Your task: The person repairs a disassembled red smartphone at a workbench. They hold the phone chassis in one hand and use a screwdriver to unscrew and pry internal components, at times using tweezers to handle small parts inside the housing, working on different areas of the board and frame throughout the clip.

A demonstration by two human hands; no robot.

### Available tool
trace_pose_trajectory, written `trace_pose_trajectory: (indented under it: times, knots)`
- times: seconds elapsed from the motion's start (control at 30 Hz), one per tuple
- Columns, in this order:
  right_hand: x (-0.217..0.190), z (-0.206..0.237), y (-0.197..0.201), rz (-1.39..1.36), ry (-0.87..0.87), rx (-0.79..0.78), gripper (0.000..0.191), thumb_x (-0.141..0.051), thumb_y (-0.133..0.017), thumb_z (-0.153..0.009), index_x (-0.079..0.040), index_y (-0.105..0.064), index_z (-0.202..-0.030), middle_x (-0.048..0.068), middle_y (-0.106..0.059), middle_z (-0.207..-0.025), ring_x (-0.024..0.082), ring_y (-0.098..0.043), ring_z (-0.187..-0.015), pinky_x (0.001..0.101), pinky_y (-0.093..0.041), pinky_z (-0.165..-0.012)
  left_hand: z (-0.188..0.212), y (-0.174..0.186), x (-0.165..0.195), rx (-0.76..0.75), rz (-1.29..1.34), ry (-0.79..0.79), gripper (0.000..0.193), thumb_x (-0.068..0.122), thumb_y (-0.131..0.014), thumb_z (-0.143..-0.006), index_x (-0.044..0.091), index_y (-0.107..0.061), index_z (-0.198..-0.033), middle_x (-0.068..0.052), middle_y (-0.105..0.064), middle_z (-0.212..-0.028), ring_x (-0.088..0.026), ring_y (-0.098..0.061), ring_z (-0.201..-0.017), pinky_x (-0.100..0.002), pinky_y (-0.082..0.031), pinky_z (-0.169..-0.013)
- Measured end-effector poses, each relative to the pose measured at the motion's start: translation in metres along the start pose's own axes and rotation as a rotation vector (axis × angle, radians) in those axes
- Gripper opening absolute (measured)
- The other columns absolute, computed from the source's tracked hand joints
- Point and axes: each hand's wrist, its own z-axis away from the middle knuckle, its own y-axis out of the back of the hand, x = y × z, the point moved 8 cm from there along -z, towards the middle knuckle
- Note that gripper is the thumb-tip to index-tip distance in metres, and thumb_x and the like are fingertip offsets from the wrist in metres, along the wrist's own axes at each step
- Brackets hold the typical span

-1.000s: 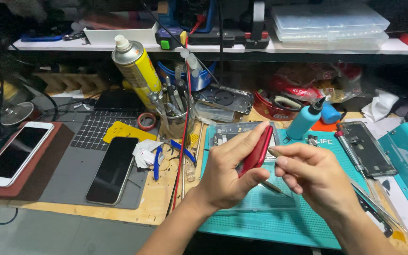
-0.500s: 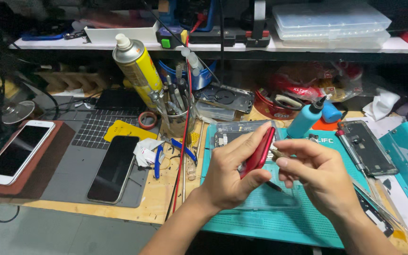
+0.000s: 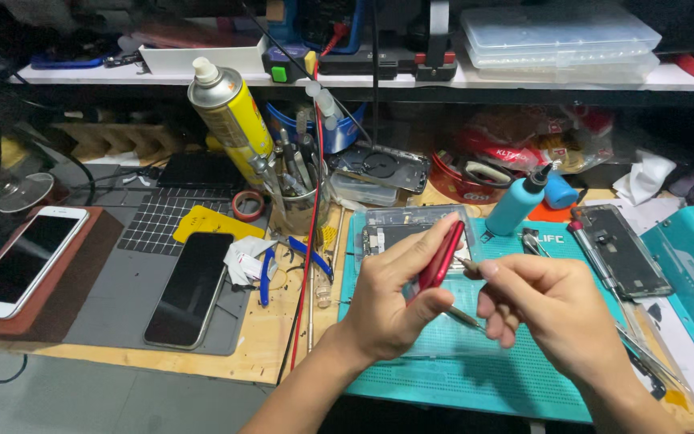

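While the left hand (image 3: 387,309) grips a red phone (image 3: 441,255) on edge above the teal mat (image 3: 459,378), the right hand (image 3: 548,309) pinches a thin tool (image 3: 469,265) against it: prying step, apparently, needing steady pressure.

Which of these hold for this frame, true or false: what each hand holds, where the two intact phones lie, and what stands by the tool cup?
1. The left hand holds a red phone on edge. True.
2. The right hand is empty. False: it pinches a thin metal tool at the phone's edge.
3. A black phone lies screen-up on the grey mat. True.
4. The white phone lies on the teal mat. False: it lies on a brown pad at far left.
5. The yellow spray can lies flat. False: it stands tilted by the tool cup.
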Motion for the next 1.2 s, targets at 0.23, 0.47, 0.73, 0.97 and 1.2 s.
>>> trace_pose_trajectory:
  times: [0.23,0.47,0.73,0.97,1.2]
  knots:
    - [-0.026,0.011,-0.005,0.167,0.119,0.054,0.029,-0.011,-0.073,-0.09,0.005,-0.076,-0.113,0.011,-0.076,-0.079,0.012,-0.064,-0.058,0.0268,-0.052,-0.051,0.002,-0.002,0.006,-0.012,-0.053,-0.07,0.087,0.07,-0.048,-0.106,-0.003,-0.048,-0.155,-0.022,-0.067,-0.139,-0.029,-0.071,-0.125,-0.033,-0.057,-0.105]
    - [-0.046,0.026,-0.011,0.424,0.223,0.202,0.033,-0.009,-0.078,-0.079,-0.001,-0.077,-0.11,0.006,-0.075,-0.077,0.007,-0.066,-0.065,0.0231,-0.052,-0.056,0.003,-0.008,-0.014,0.017,0.275,0.062,0.093,0.074,-0.041,-0.104,-0.004,-0.048,-0.154,-0.016,-0.069,-0.133,-0.023,-0.07,-0.117,-0.034,-0.057,-0.102]
    - [-0.079,0.036,-0.032,0.718,0.45,0.246,0.023,-0.012,-0.077,-0.082,-0.001,-0.078,-0.102,0.005,-0.075,-0.074,0.009,-0.066,-0.061,0.025,-0.053,-0.054,0.01,-0.017,-0.038,0.042,0.614,0.278,0.088,0.071,-0.038,-0.105,-0.008,-0.061,-0.135,-0.014,-0.068,-0.125,-0.019,-0.067,-0.114,-0.034,-0.055,-0.099]
    - [-0.068,0.029,-0.025,0.691,0.156,0.279,0.018,-0.015,-0.077,-0.083,-0.004,-0.08,-0.097,0.008,-0.072,-0.067,0.013,-0.065,-0.051,0.0294,-0.051,-0.047,0.009,-0.019,-0.043,0.022,0.608,0.323,0.079,0.065,-0.036,-0.106,-0.007,-0.062,-0.131,-0.014,-0.068,-0.124,-0.02,-0.068,-0.111,-0.034,-0.057,-0.094]
    - [-0.056,0.023,-0.016,0.812,0.08,0.229,0.017,-0.018,-0.077,-0.089,-0.008,-0.083,-0.102,0.008,-0.067,-0.057,0.015,-0.061,-0.045,0.0304,-0.048,-0.044,0.01,-0.019,-0.045,0.026,0.696,0.395,0.081,0.065,-0.034,-0.106,-0.006,-0.063,-0.131,-0.014,-0.07,-0.117,-0.019,-0.069,-0.108,-0.034,-0.058,-0.094]
